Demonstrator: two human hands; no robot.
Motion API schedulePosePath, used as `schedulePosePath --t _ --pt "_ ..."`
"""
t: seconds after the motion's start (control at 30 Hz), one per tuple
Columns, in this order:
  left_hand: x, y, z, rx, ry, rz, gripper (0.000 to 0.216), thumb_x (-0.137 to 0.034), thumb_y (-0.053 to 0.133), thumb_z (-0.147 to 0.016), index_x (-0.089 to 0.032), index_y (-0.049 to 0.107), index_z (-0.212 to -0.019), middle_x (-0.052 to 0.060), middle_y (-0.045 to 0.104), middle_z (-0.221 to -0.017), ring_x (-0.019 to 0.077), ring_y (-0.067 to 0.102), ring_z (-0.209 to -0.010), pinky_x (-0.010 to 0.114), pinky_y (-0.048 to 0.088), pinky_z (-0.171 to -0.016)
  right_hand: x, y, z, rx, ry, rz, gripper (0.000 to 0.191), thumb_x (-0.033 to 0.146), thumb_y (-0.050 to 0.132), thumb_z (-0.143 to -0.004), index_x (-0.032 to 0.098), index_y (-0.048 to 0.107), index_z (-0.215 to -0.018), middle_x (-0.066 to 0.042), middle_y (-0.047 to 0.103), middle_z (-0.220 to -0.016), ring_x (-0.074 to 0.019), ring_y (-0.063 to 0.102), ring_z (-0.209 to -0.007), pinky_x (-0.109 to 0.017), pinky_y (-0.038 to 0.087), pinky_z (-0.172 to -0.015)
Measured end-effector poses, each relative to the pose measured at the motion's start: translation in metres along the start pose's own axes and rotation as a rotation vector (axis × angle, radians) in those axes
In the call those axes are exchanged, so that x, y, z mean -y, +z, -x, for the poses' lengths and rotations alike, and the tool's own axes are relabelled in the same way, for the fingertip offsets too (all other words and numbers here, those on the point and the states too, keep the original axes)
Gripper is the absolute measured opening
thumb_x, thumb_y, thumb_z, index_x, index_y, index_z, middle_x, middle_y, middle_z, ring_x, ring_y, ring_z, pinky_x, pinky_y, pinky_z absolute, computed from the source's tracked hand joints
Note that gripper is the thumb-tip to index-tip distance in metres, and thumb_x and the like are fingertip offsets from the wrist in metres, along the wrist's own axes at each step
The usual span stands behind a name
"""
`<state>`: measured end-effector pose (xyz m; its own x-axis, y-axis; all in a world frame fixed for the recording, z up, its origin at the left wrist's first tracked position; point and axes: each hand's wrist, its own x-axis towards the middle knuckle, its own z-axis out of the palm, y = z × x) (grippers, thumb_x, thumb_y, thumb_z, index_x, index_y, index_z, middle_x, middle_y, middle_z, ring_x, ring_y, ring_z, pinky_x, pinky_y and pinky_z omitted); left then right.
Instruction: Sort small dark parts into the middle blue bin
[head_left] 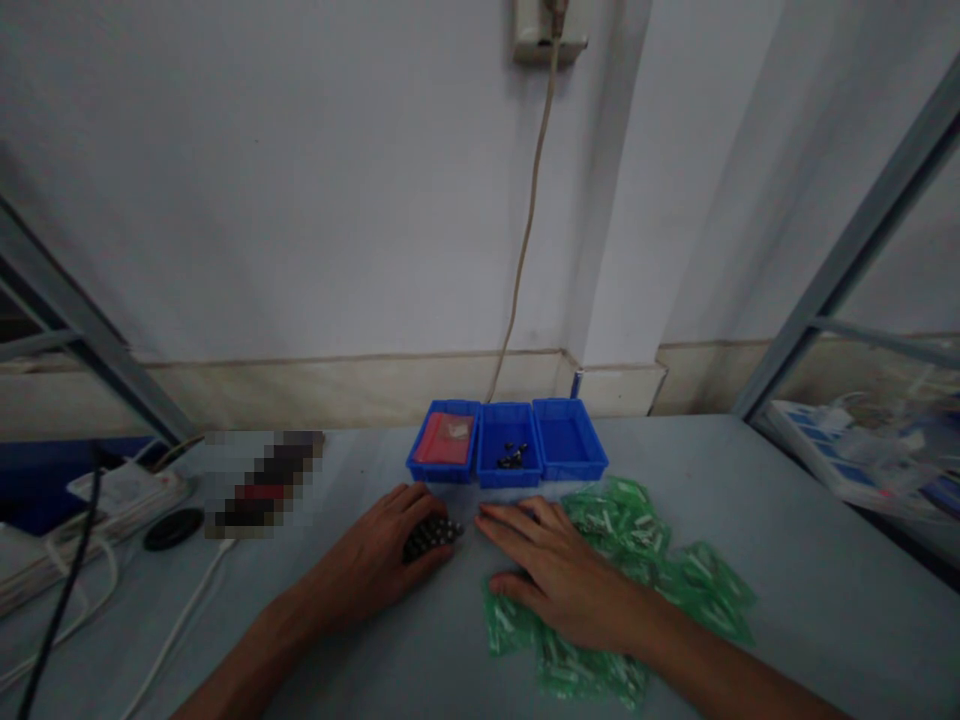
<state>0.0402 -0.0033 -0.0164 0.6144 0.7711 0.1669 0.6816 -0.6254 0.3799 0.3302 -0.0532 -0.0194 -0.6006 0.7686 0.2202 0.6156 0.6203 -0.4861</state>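
Note:
My left hand [382,555] rests on the grey table, its fingers curled round a heap of small dark metal pieces [430,535]. Just to the right, my right hand [559,575] lies flat with the fingers stretched out, its palm over several green plastic bags [660,565] that hold small white parts. Its fingertips point at the dark heap and stop a little short of it. Behind both hands stand three blue bins side by side: the left bin [444,442] holds a red sheet, the middle bin [511,447] a few dark pieces, and the right bin [570,440] shows only its floor.
A beige cable [525,240] hangs down the white wall from a socket. At the left lie a white power strip [124,490], white and black cords and a black round object [173,528]. Grey frame bars rise at both sides. More items lie beyond the right bar.

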Motion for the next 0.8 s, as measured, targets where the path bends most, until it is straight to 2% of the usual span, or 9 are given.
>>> schedulePosePath --t 0.17,0.33,0.5,0.67,0.8 --pt "0.002 0.001 0.001 -0.019 0.003 0.003 0.02 -0.043 0.067 -0.105 -0.027 0.068 -0.118 0.007 0.069 -0.123 0.0291 0.065 -0.115 0.044 0.054 -0.101 0.001 0.002 -0.002 -0.042 -0.003 0.057 0.052 0.034 0.067 -0.108 0.027 0.057 -0.158 -0.011 0.064 -0.153 -0.0358 0.055 -0.137 -0.056 0.047 -0.117" --pt "0.003 0.002 0.001 -0.01 -0.011 0.0 0.02 -0.043 0.068 -0.105 -0.027 0.069 -0.117 0.006 0.069 -0.12 0.0284 0.066 -0.112 0.044 0.054 -0.1 -0.008 0.013 -0.004 -0.12 0.006 0.139 0.032 0.015 0.053 -0.111 0.023 0.068 -0.138 -0.01 0.073 -0.13 -0.0324 0.062 -0.121 -0.051 0.052 -0.107" --pt "0.004 0.002 0.0 -0.016 -0.013 0.018 0.021 -0.044 0.067 -0.105 -0.027 0.069 -0.117 0.006 0.069 -0.12 0.0283 0.067 -0.111 0.044 0.055 -0.1 -0.016 0.016 -0.006 -0.138 0.005 0.181 0.02 0.01 0.058 -0.107 0.022 0.071 -0.117 -0.01 0.074 -0.114 -0.0318 0.064 -0.109 -0.047 0.052 -0.097" --pt "0.004 0.002 0.0 -0.009 -0.013 0.001 0.02 -0.044 0.067 -0.105 -0.027 0.069 -0.116 0.007 0.069 -0.121 0.0293 0.067 -0.112 0.045 0.055 -0.1 -0.012 0.013 -0.007 -0.241 0.058 0.028 0.015 0.012 0.059 -0.108 0.025 0.068 -0.106 -0.007 0.072 -0.108 -0.029 0.065 -0.105 -0.043 0.05 -0.095" --pt "0.005 0.002 0.001 -0.007 -0.017 0.004 0.02 -0.044 0.067 -0.105 -0.028 0.069 -0.117 0.006 0.069 -0.121 0.0289 0.067 -0.111 0.044 0.055 -0.099 -0.009 0.011 -0.008 -0.336 0.161 -0.213 0.011 0.019 0.061 -0.108 0.024 0.064 -0.099 -0.003 0.068 -0.095 -0.0236 0.064 -0.091 -0.035 0.047 -0.082"
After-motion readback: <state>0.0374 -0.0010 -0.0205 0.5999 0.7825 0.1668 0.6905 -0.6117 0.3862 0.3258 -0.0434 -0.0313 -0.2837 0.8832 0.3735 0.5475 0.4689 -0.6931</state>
